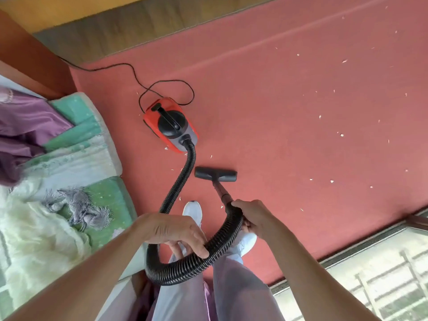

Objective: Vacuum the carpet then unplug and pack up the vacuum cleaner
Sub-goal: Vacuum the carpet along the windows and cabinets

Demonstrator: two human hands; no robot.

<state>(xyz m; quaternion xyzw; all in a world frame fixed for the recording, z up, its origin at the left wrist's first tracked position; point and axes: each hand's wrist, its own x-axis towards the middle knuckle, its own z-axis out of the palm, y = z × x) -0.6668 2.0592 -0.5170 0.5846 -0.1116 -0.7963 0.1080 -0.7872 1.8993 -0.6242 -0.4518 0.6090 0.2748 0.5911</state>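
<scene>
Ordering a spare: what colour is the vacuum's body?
Vacuum body: red with a black top; head view.

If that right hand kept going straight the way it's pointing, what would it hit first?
Most likely the black floor head on the red carpet: the right hand grips the hose end, aimed down the wand toward it. Depth is unclear.

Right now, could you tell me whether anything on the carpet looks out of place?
Yes: white scraps litter the carpet, mostly right of the nozzle, a few beside the vacuum. Its cord lies in a loose loop behind it.
</scene>
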